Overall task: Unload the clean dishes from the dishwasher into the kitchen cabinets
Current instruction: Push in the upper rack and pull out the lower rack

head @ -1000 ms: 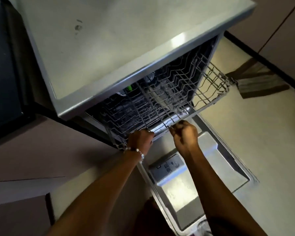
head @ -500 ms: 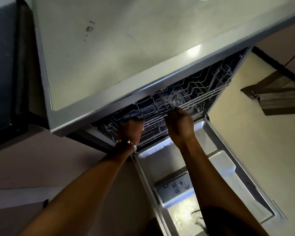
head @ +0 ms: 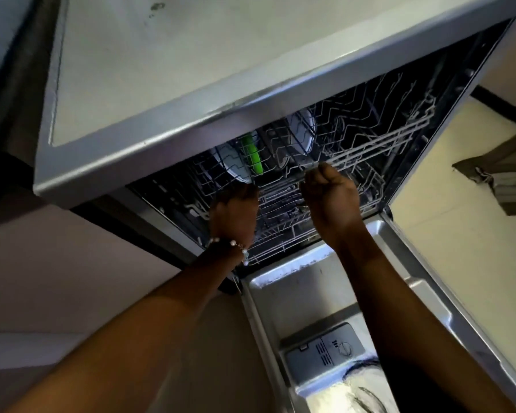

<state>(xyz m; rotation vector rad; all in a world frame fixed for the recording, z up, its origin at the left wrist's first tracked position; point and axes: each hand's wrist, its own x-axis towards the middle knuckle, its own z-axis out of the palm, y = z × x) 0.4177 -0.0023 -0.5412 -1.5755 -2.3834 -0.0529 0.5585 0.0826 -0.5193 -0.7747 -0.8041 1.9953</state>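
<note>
The dishwasher point(head: 161, 162) stands open with its door point(head: 316, 296) folded down toward me. The upper wire rack point(head: 373, 144) sits inside the tub. My right hand point(head: 331, 195) grips the rack's front rail with curled fingers. My left hand point(head: 233, 210), with a bead bracelet on the wrist, holds the same front edge further left, its fingertips lost in the dark. White plates point(head: 236, 165) and a green item point(head: 253, 156) stand in the racks behind my hands. Another white plate point(head: 304, 129) stands further back.
The lower wire rack point(head: 277, 234) sits inside the tub below my hands. A detergent dispenser point(head: 325, 353) is set in the door's inner face. The dishwasher's flat grey top point(head: 191, 55) overhangs. A folded cloth point(head: 507, 180) lies on the pale floor at the right.
The upper rack, pulled out over the door a second ago, has slid back into the tub. Both hands followed it inward, still on its front edge.
</note>
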